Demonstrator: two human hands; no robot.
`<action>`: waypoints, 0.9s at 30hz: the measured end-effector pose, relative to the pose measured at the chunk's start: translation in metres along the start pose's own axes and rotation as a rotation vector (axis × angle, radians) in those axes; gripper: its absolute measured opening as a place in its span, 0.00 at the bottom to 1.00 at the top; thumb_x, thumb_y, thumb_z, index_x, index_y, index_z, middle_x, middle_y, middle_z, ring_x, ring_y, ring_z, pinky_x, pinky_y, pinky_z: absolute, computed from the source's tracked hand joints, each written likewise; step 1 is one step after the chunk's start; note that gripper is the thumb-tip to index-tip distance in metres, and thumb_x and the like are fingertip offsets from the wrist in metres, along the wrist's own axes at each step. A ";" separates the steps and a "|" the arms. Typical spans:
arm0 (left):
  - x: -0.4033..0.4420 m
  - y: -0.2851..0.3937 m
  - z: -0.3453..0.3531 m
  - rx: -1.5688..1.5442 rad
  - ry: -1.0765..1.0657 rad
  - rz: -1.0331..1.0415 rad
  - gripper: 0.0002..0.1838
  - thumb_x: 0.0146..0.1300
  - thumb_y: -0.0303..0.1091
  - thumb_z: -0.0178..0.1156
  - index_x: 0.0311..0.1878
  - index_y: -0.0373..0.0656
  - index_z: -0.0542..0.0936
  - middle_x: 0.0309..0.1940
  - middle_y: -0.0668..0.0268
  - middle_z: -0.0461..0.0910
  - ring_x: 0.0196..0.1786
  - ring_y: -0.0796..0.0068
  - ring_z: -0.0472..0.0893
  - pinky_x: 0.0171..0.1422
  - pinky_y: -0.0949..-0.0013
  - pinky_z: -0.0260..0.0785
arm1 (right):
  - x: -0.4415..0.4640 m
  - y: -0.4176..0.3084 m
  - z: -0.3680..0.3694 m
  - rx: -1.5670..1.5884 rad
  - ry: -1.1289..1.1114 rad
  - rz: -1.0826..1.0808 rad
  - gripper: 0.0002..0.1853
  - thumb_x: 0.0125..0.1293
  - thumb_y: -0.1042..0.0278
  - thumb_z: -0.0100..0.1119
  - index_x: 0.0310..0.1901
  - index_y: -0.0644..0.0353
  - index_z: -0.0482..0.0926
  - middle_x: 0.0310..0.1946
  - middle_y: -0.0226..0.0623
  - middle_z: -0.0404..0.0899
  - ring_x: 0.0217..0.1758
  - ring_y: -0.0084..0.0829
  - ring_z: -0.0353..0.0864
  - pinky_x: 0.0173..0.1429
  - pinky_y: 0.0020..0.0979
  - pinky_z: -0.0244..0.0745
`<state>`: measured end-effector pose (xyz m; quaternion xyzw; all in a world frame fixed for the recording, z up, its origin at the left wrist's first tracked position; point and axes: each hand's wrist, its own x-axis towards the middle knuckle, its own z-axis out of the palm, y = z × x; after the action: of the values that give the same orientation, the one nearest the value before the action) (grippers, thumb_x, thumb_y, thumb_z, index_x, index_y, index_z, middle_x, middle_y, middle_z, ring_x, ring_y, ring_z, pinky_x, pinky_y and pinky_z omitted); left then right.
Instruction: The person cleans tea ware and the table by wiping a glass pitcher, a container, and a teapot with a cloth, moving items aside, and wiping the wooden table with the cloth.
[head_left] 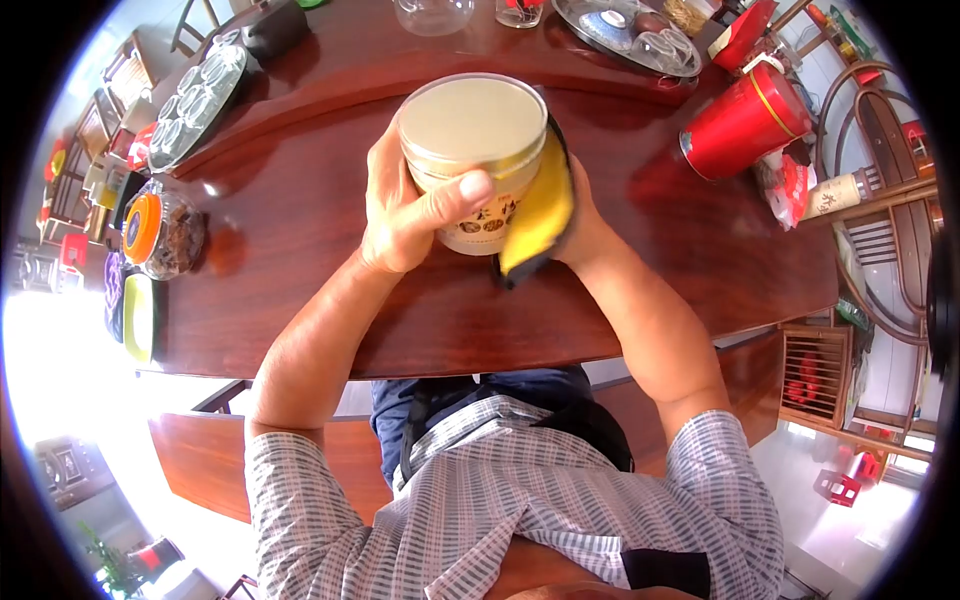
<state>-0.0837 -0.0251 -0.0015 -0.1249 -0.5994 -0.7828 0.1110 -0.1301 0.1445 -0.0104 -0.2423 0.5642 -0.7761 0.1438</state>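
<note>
A round canister [473, 120] with a pale gold lid and printed side is held up over the dark red wooden table [290, 260]. My left hand [400, 210] wraps round its left side, thumb across the front. On the canister's right side, a yellow cloth with a black edge [543, 205] lies against the wall. Behind that cloth is my right hand [582, 215], its fingers mostly hidden, with the cloth pressed between it and the canister.
At the left are a jar with an orange lid [145, 230], a green-rimmed dish [139, 315] and a tray of glasses [195, 105]. A red canister [745, 120] lies at the right. Another tray [640, 45] and a glass pot [434, 12] are at the far side.
</note>
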 end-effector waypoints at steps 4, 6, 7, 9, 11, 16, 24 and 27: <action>0.001 -0.003 -0.006 -0.053 0.036 0.029 0.48 0.55 0.55 0.74 0.71 0.30 0.71 0.60 0.51 0.82 0.63 0.60 0.82 0.72 0.55 0.72 | -0.002 0.002 -0.016 -0.472 -0.273 -0.452 0.30 0.64 0.62 0.69 0.66 0.62 0.77 0.61 0.45 0.85 0.60 0.45 0.86 0.65 0.42 0.81; 0.005 -0.006 -0.009 -0.163 0.109 0.081 0.46 0.58 0.56 0.71 0.72 0.31 0.71 0.60 0.52 0.82 0.62 0.59 0.82 0.72 0.55 0.73 | -0.002 -0.003 -0.015 -0.692 -0.286 -0.494 0.34 0.54 0.65 0.73 0.64 0.62 0.77 0.59 0.48 0.85 0.59 0.50 0.86 0.64 0.42 0.81; 0.002 -0.002 -0.008 -0.268 0.116 0.070 0.43 0.61 0.55 0.69 0.72 0.33 0.71 0.60 0.51 0.82 0.62 0.59 0.83 0.71 0.55 0.75 | -0.003 -0.005 -0.010 -0.750 -0.275 -0.475 0.35 0.50 0.65 0.73 0.63 0.62 0.77 0.59 0.50 0.85 0.59 0.51 0.85 0.63 0.43 0.81; 0.008 -0.006 -0.028 -0.347 0.121 0.074 0.36 0.70 0.54 0.60 0.71 0.35 0.73 0.60 0.52 0.83 0.62 0.56 0.84 0.69 0.53 0.78 | -0.004 -0.005 -0.004 -0.833 -0.233 -0.435 0.33 0.50 0.66 0.72 0.61 0.62 0.78 0.58 0.49 0.84 0.59 0.50 0.85 0.63 0.41 0.81; 0.011 -0.013 -0.039 -0.423 0.163 0.070 0.31 0.76 0.53 0.52 0.69 0.37 0.75 0.60 0.53 0.84 0.61 0.56 0.85 0.68 0.54 0.79 | -0.006 0.004 -0.004 -0.645 -0.182 -0.293 0.28 0.56 0.69 0.70 0.61 0.62 0.78 0.57 0.46 0.84 0.58 0.45 0.85 0.63 0.39 0.81; 0.017 -0.009 -0.032 -0.337 0.230 0.051 0.28 0.78 0.51 0.55 0.70 0.38 0.75 0.60 0.56 0.84 0.61 0.61 0.84 0.69 0.57 0.77 | 0.003 0.032 -0.016 0.807 -0.161 0.227 0.15 0.73 0.74 0.64 0.59 0.63 0.79 0.55 0.37 0.84 0.56 0.32 0.85 0.63 0.32 0.80; 0.024 0.008 -0.021 -0.394 0.378 -0.084 0.34 0.74 0.56 0.61 0.71 0.37 0.74 0.62 0.55 0.82 0.65 0.55 0.82 0.71 0.50 0.76 | 0.004 0.045 -0.021 -0.602 -0.101 -0.359 0.14 0.77 0.74 0.63 0.60 0.65 0.77 0.52 0.34 0.86 0.56 0.25 0.86 0.61 0.29 0.82; 0.033 0.007 -0.038 -0.560 0.530 -0.139 0.41 0.72 0.63 0.60 0.72 0.35 0.73 0.63 0.53 0.81 0.65 0.52 0.82 0.74 0.48 0.73 | -0.002 0.024 -0.009 -0.401 -0.087 -0.228 0.16 0.77 0.65 0.64 0.60 0.65 0.78 0.50 0.34 0.88 0.52 0.25 0.87 0.57 0.29 0.82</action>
<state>-0.1151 -0.0646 0.0057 0.0972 -0.3200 -0.9269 0.1703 -0.1342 0.1449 -0.0361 -0.3616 0.6692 -0.6486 0.0282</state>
